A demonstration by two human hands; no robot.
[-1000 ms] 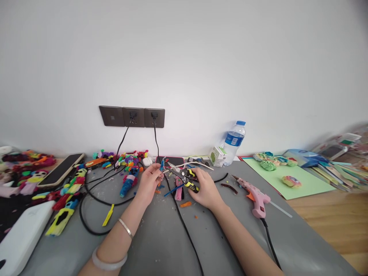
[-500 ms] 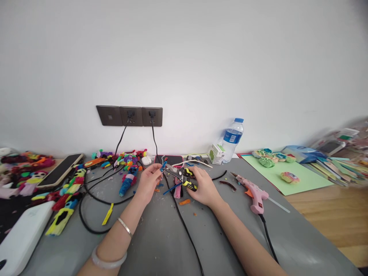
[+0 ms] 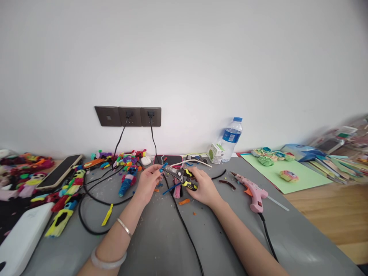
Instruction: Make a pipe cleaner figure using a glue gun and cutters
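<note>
"Where's the small blue piece (image 3: 164,166)?"

"Just above the worktop (image 3: 161,249), at the tips of the left hand (image 3: 149,182). Thumb and fingers are pinched together on it."

"And the right hand (image 3: 203,187)?"

"Its fingers are clamped round the yellow-and-black handles of the pliers (image 3: 179,174). The pliers' nose points to ten o'clock, right up at the blue piece; I can't tell whether it bites."

"Take the blue piece as the middle of the dial, twelve towards the wall. What lies close by?"

"A pink fuzzy piece (image 3: 177,189) and an orange scrap (image 3: 184,201), both near five. A blue fuzzy figure (image 3: 125,183) lies between eight and nine."

"Further out?"

"The yellow tag (image 3: 107,215) is at eight, beside the looped black cable. Between two and three, a small white-and-green box (image 3: 215,153) stands just beside the water bottle (image 3: 230,142). The pink glue gun (image 3: 257,196) lies between three and four, and past it, at three, the green sheet (image 3: 304,181)."

"Far left?"

"A phone (image 3: 59,172), at nine, among colourful fuzzy figures."
</note>
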